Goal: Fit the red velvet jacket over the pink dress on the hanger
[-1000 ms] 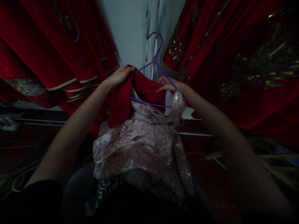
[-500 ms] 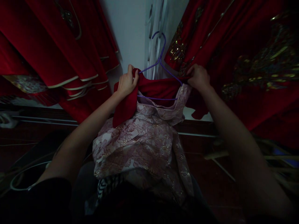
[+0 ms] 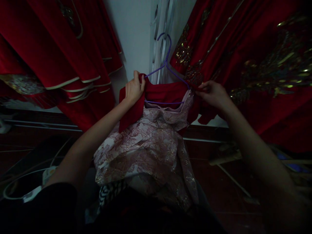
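A purple hanger [image 3: 166,61] carries a pink brocade dress [image 3: 148,146] with a shiny floral pattern, its skirt draped toward my lap. Around the hanger's shoulders lies a plain red garment [image 3: 165,90], behind the dress's neckline and over its left shoulder. My left hand [image 3: 134,87] is closed on the red cloth by the hanger's left arm. On the other side, my right hand [image 3: 211,92] pinches the edge of the red garment just beyond the hanger's right end. The hanger's hook points up in front of a pale metal rail.
Red garments with pale trim [image 3: 80,65] hang at left, and red garments with gold sequins [image 3: 243,65] at right. Between them is a white wall [image 3: 136,32] with a metal rail [image 3: 156,42]. A white cable [image 3: 14,175] is at lower left; pale bars [image 3: 226,157] lie at lower right.
My right hand has shifted slightly right and down, drawing the red cloth's edge outward from the hanger. The red cloth behind the neckline looks flatter. My left hand keeps its hold.
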Action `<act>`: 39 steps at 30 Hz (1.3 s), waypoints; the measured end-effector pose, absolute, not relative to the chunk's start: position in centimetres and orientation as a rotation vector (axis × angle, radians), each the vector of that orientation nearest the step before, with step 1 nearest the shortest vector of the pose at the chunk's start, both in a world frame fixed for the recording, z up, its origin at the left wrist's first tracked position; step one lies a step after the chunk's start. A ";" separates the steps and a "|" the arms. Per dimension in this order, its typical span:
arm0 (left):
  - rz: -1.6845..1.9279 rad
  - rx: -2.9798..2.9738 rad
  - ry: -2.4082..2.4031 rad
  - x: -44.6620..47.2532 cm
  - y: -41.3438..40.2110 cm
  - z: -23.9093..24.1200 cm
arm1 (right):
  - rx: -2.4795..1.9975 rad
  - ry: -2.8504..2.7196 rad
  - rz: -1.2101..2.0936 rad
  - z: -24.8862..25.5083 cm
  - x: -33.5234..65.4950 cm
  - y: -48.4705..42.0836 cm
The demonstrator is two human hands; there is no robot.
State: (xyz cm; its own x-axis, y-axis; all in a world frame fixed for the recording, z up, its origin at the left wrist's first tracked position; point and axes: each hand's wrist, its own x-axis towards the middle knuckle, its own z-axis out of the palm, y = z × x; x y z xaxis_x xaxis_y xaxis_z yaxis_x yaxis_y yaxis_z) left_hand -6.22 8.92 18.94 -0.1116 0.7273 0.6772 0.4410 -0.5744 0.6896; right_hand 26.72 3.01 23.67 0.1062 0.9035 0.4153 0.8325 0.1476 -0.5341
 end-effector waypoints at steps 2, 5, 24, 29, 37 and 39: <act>1.748 1.896 1.277 -5.6 8.4 18.9 | -1.617 -1.657 0.286 22.4 25.1 3.7; 1.731 1.859 1.240 -5.2 8.0 18.6 | -1.473 -1.603 0.439 20.2 21.8 4.9; 2.132 1.892 1.622 -9.6 6.8 16.4 | -1.422 -1.748 0.055 21.1 20.8 0.1; 2.005 1.980 1.548 -11.7 5.7 15.3 | -1.486 -1.871 -0.095 21.5 24.3 -1.5; 1.875 2.153 1.547 -13.3 5.0 16.8 | -1.726 -1.875 -0.565 23.5 28.0 -0.9; 1.862 2.135 1.527 -13.2 4.9 17.0 | -1.718 -1.848 -0.481 23.9 27.8 -1.6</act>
